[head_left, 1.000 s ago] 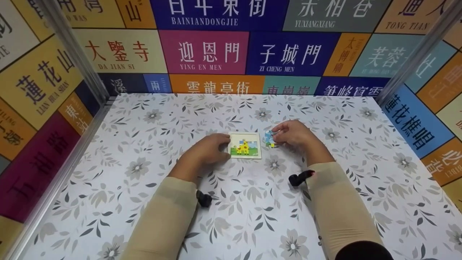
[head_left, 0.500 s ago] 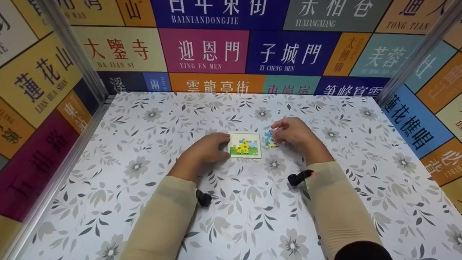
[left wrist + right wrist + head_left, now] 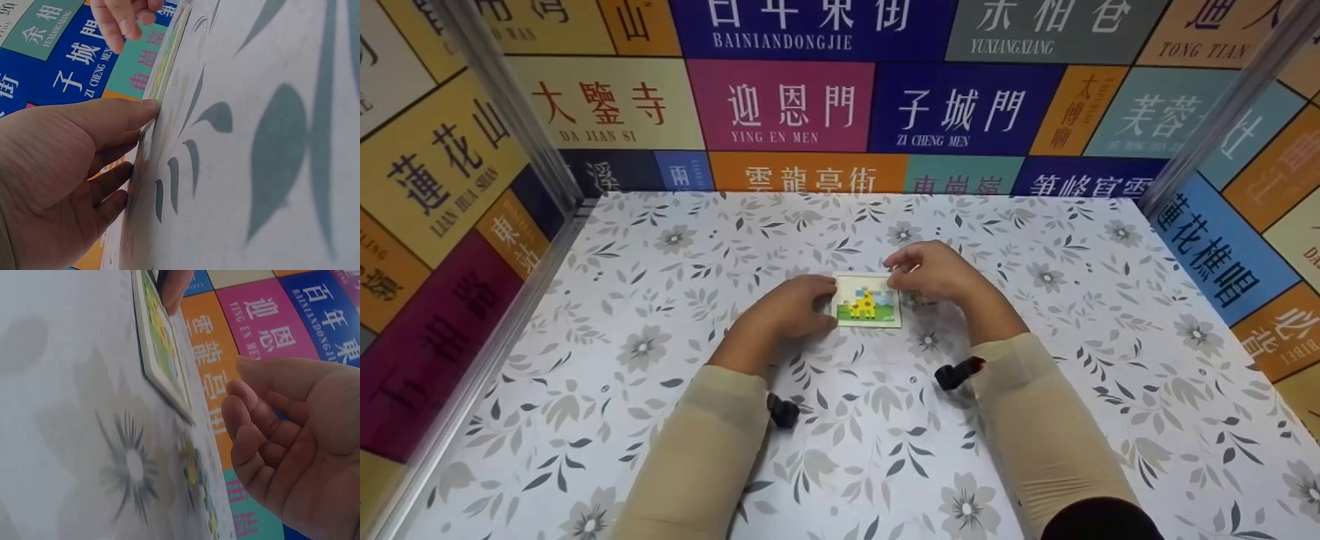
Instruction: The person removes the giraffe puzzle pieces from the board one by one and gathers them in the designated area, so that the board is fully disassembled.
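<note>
A thin puzzle board [image 3: 868,301] with a pale, matt wood-like frame and a glossy printed giraffe picture lies on a smooth, floral-printed table covering [image 3: 840,450]. At 12 o'clock, walls of smooth printed panels [image 3: 780,105] meet brushed-metal corner posts [image 3: 510,105]. Beige knit-cloth sleeves [image 3: 697,450] cover both forearms.

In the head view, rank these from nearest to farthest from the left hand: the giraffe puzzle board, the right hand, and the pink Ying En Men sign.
1. giraffe puzzle board: touching the left hand, on its right.
2. right hand: across the board, at its far right corner.
3. pink Ying En Men sign: on the back wall.
</note>
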